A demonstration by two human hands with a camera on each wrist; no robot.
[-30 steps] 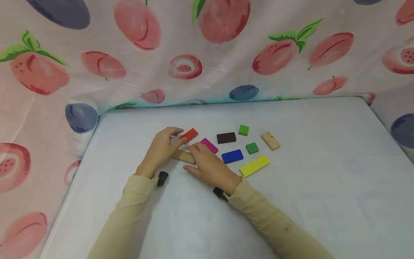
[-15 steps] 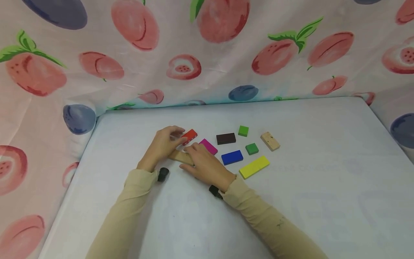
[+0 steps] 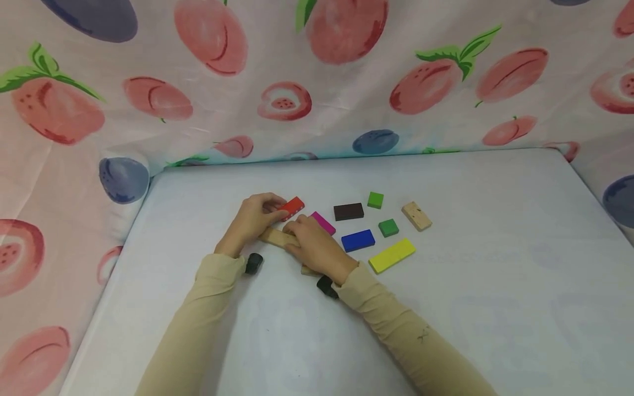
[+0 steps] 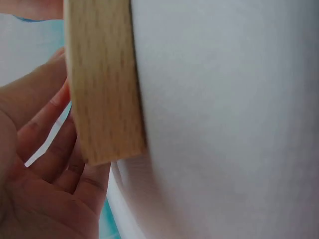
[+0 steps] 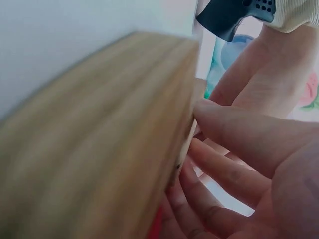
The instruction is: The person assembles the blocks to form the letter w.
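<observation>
In the head view my left hand [image 3: 252, 220] holds the left end of a red block [image 3: 293, 208] between thumb and fingers. Its fingertips are partly hidden behind the block. My right hand [image 3: 317, 245] pinches the right end of a long wooden block [image 3: 277, 237], which lies slanted just below the red one. In the right wrist view the thumb [image 5: 224, 119] presses this block's edge, with the fingers on its other side. Under the right wrist, a second wooden block [image 3: 310, 270] is mostly covered; it looms large in the right wrist view. A magenta block [image 3: 324, 223] lies just beyond the right fingers.
Right of the hands lie a dark brown block [image 3: 349, 212], a blue block [image 3: 358, 240], a yellow block [image 3: 392, 256], two green squares, the nearer one [image 3: 388, 227] darker, and a speckled wooden block [image 3: 416, 216]. A fruit-patterned curtain [image 3: 346, 99] borders the white table [image 3: 495, 308].
My right hand has shifted slightly up and its thumb has closed in on the long wooden block. The second wooden block has come into sight under the wrist. The left hand stays by the red block.
</observation>
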